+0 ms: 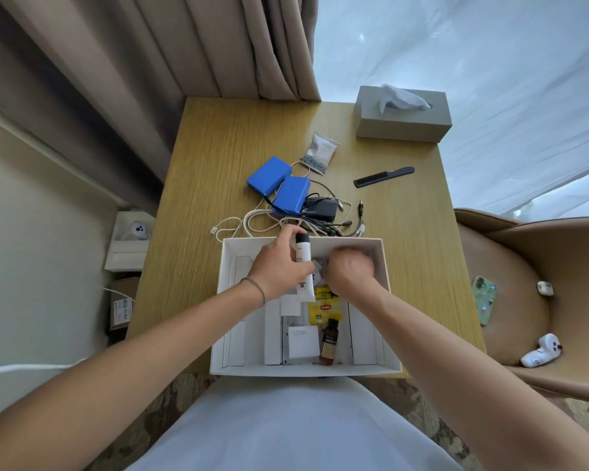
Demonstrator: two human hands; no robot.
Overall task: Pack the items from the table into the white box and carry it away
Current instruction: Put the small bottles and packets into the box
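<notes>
The white box [223,334] lies open at the near edge of the wooden table [405,239]. My left hand [279,266] grips a white tube with a black cap [303,256] over the box. My right hand [351,270] is blurred inside the box's far right part, fingers curled down; what it holds is hidden. Inside the box lie a yellow tea packet [323,309], a brown bottle [329,345] and a white 120W charger box [301,343]. Two blue packs [269,175] [291,195], a black adapter [323,209], tangled cables [252,222], a sachet [320,153] and a black comb [383,176] lie on the table.
A grey tissue box [403,113] stands at the table's far right corner. A tan chair [524,300] on the right carries a phone [484,300], an earbud case [544,288] and a white controller [541,350]. Curtains hang behind; boxes sit on the floor at left [130,243].
</notes>
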